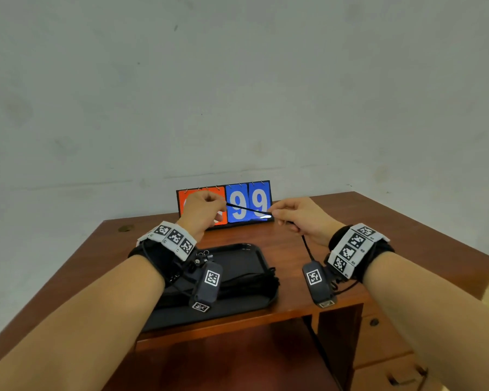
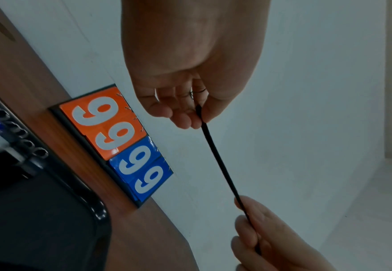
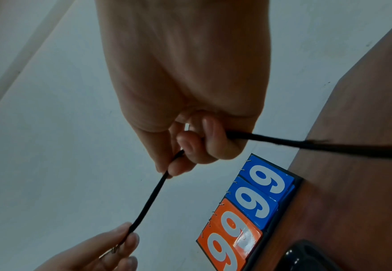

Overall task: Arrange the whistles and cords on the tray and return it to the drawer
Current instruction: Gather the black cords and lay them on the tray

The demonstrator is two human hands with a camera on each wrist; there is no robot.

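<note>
**Black cord stretched between two hands above the tray**

Both hands are raised above the wooden surface (image 1: 308, 249), in front of a flip scoreboard (image 1: 239, 203) that stands at the far edge against the wall. The scoreboard shows orange cards on one side and blue cards on the other, all reading 9.

The left hand (image 1: 202, 211) pinches one end of a black cord (image 1: 247, 210). In the left wrist view its fingers (image 2: 185, 117) are curled in, with the thumb pressing the cord against them, and a small metal ring (image 2: 198, 90) shows inside the curl at that end. The right hand (image 1: 299, 218) grips the same cord farther along: its fingers (image 3: 211, 139) are folded round it, with the thumb and forefinger pinching where it leaves toward the left hand. Between the two hands the cord runs straight and taut, crossing in front of the blue cards. The rest of it comes out of the back of the right fist and hangs down past the right wrist.

A black tray (image 1: 254, 258) lies on the surface beneath the left forearm, near the front edge. Several more dark cords (image 1: 246, 280) lie in a bundle across it, some reaching over its right rim, and a few small metal rings (image 1: 203, 253) sit near its far left corner. No whistles can be made out with certainty.

To the right, below the surface, are wooden drawer fronts (image 1: 384, 342) with dark handles.
</note>
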